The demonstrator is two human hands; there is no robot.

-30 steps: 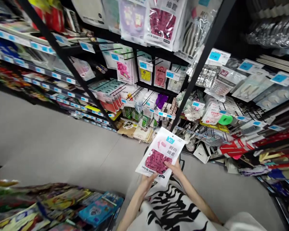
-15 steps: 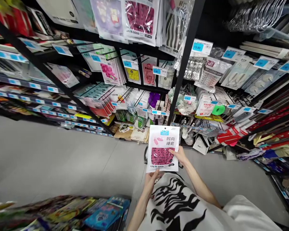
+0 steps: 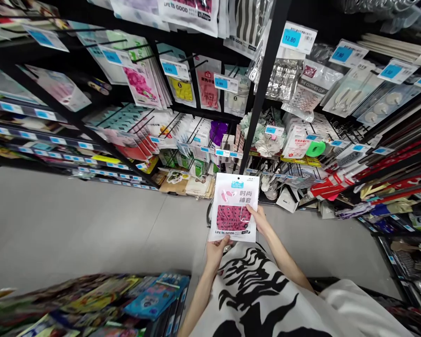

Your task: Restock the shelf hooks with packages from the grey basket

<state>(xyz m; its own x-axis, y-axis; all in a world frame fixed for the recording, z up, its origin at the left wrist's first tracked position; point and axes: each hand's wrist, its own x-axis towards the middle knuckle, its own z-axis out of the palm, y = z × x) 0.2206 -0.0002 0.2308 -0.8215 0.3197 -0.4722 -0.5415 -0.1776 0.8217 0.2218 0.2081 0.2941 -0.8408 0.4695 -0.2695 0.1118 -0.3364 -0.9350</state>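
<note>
A flat white packet of sleeve covers (image 3: pixel 233 189) is held upright in front of my body, its printed face toward me. Dark pink patterned fabric shows through its window. My left hand (image 3: pixel 218 249) pinches the bottom edge, thumb in front and fingers behind. On the right edge, my right hand (image 3: pixel 257 217) grips with its thumb over the pink window; its other fingers are mostly hidden behind the packet. Beyond the packet, similar pouches (image 3: pixel 192 11) hang from the upper part of the shelf rack.
A black rack post (image 3: pixel 263 89) rises behind the packet. Packets of gloves (image 3: pixel 182 89), clothes clips (image 3: pixel 307 89) and price tags (image 3: pixel 226 83) fill the hooks. Grey floor (image 3: pixel 91 220) stretches to the left. A low display of bagged goods (image 3: pixel 154 299) stands at the lower left.
My view has tilted and come closer to the rack, so the shelves appear lower or higher shifted. Both hands keep hold of the packet, which sits slightly higher in view.
</note>
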